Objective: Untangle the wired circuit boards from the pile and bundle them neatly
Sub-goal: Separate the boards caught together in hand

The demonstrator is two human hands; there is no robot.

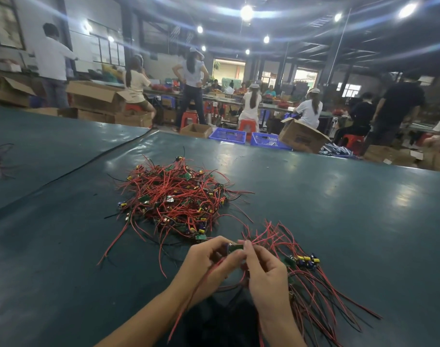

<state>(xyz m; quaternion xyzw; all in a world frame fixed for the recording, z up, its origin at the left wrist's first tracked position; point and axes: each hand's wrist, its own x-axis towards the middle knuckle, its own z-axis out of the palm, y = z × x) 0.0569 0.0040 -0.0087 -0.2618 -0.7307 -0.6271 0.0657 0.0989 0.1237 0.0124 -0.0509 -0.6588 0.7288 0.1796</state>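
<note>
— Now, what is being held, and how?
— A small green circuit board is pinched between both hands, low over the near part of the green table. It is gripped on one side by the curled fingertips and thumb of the left hand, and on the other by the fingertips of the right hand.
— And its leads?
— Red wires are seen trailing from the hands back along the left forearm.
— Where is the pile found?
— The tangled pile of red-wired boards is heaped on the table just beyond the hands, apart from them. A sorted bundle is laid just beside the right hand, with its boards gathered together and its wires fanned outward.
— What else is seen?
— Blue baskets and a cardboard box are seen past the far edge of the table.
</note>
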